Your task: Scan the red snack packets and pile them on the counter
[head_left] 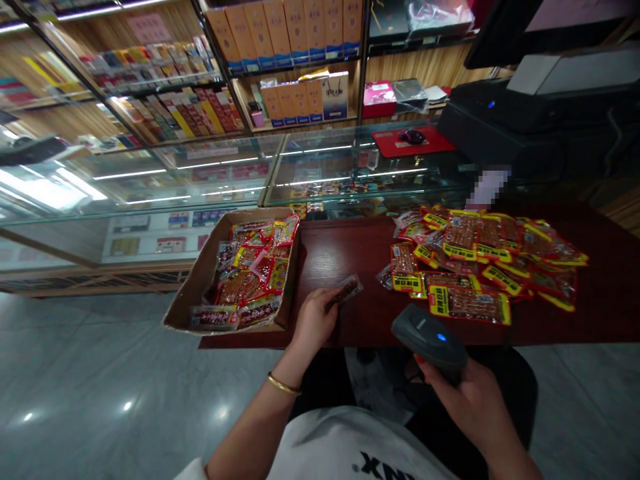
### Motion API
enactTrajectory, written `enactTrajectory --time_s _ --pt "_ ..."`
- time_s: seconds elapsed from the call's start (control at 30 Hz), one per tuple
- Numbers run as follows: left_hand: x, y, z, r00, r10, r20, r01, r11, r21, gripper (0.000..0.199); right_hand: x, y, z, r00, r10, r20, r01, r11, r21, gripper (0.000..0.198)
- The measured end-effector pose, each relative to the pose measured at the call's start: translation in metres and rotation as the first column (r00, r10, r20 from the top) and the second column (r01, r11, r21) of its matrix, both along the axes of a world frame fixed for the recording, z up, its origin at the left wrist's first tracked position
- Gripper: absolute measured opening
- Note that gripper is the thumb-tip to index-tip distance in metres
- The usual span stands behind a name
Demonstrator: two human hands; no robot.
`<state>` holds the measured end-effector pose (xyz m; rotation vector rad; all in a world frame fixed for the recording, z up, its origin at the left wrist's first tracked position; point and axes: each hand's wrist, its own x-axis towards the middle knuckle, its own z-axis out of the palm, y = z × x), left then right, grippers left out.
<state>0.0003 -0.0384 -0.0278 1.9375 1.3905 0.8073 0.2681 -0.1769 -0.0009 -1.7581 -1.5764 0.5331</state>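
Observation:
My left hand (316,319) is closed on one end of a small clear snack packet (347,291) with dark contents, held over the dark red wooden counter (340,250). In my right hand (473,393) is a black barcode scanner (430,339) with a lit blue light, its head angled toward the upper left. To the left of my left hand stands an open cardboard box (187,308) with several snack packets (253,280) inside. Beyond the scanner lies a loose pile of red and yellow snack packets (470,303).
Behind the counter runs a glass display case (200,180), with a red mouse pad (390,143) and a mouse (411,136) on top. Dark equipment and a monitor (505,33) stand at the upper right. Shelves of boxed goods (295,33) line the back.

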Motion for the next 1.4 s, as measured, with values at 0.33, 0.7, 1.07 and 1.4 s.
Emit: enactTrajectory --time_s 0.33,0.7,1.07,1.4 --pt "0.018 0.007 0.021 0.813 0.056 -0.58 0.03 0.99 0.138 0.039 -0.001 -0.002 0.003 1.0 -0.015 -0.007 0.015 1.0 -0.011 0.028" --pt "0.014 0.009 0.015 0.871 0.044 -0.489 0.029 0.99 0.14 0.035 0.0 -0.002 0.005 0.998 -0.035 -0.051 0.033 0.998 -0.044 0.029" --pt "0.013 0.012 0.017 0.847 0.297 0.44 -0.048 0.868 -0.494 0.036 -0.001 -0.002 0.004 0.997 -0.043 -0.057 0.04 0.998 -0.05 0.03" --pt "0.015 0.014 0.014 0.747 0.309 0.588 0.173 0.765 -0.621 0.05 -0.002 0.002 0.009 1.0 -0.006 -0.022 0.006 1.0 -0.029 0.03"
